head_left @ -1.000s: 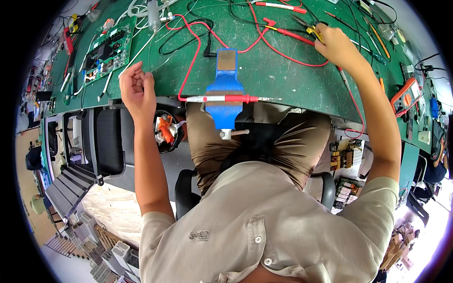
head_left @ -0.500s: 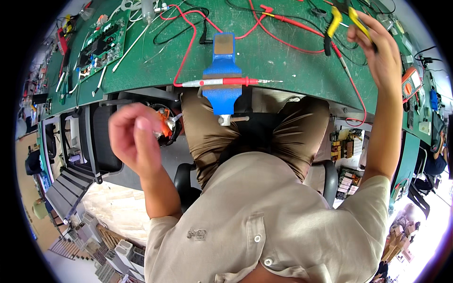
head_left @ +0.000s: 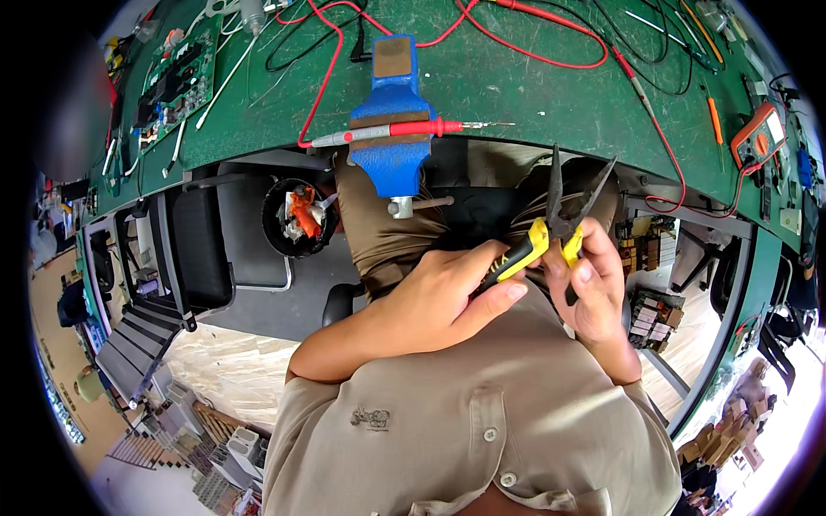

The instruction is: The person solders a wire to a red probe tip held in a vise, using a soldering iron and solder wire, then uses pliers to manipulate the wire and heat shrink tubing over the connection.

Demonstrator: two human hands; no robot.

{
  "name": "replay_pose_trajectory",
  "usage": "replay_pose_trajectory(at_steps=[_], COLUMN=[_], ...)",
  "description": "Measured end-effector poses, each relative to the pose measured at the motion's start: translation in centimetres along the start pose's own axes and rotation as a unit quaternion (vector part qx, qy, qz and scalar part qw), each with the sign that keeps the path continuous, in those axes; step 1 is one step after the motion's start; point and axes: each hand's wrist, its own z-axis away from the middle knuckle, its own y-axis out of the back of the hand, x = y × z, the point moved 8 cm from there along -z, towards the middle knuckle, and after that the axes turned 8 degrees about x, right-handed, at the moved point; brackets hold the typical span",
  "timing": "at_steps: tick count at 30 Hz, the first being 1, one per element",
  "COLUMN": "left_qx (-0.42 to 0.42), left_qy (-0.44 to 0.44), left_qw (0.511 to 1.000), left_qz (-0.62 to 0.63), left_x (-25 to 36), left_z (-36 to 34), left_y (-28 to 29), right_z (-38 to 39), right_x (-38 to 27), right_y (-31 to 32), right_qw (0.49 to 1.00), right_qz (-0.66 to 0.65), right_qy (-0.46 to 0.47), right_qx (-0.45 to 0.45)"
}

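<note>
Long-nose pliers (head_left: 564, 227) with yellow-and-black handles are held in front of my chest, jaws spread apart and pointing toward the bench. My left hand (head_left: 447, 297) is closed round one handle. The fingers of my right hand (head_left: 596, 297) grip the other handle. Beyond my hands, a blue bench vise (head_left: 391, 165) is fixed at the bench's front edge. A red-and-grey test probe (head_left: 370, 134) lies across its padded jaws, metal tip to the right; I cannot tell how tightly it is clamped.
Red and black leads run over the green bench (head_left: 508, 99). A circuit board (head_left: 176, 82) sits at the left. On the right are an orange screwdriver (head_left: 715, 120) and an orange multimeter (head_left: 759, 136). Below the bench stands a black waste bin (head_left: 274, 232).
My right hand has brought the pliers from the far right of the bench to my chest. My left hand has moved right and taken hold of one handle. The jaws are spread.
</note>
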Motion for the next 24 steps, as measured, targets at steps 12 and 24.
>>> replay_pose_trajectory(at_steps=[12, 24], left_qx=[-0.018, 0.014], left_qy=[0.046, 0.092], left_qw=[0.999, 0.994], left_qz=[0.018, 0.053], left_x=[-2.7, -3.0], left_z=[3.7, 3.8], left_y=[1.0, 1.6], right_z=[-1.6, -2.9], right_x=[2.0, 2.8], right_y=[-5.6, -6.9], right_qw=[0.96, 0.975], right_qz=[0.1, 0.1], right_qy=[-0.222, -0.185], right_qx=[-0.134, -0.073])
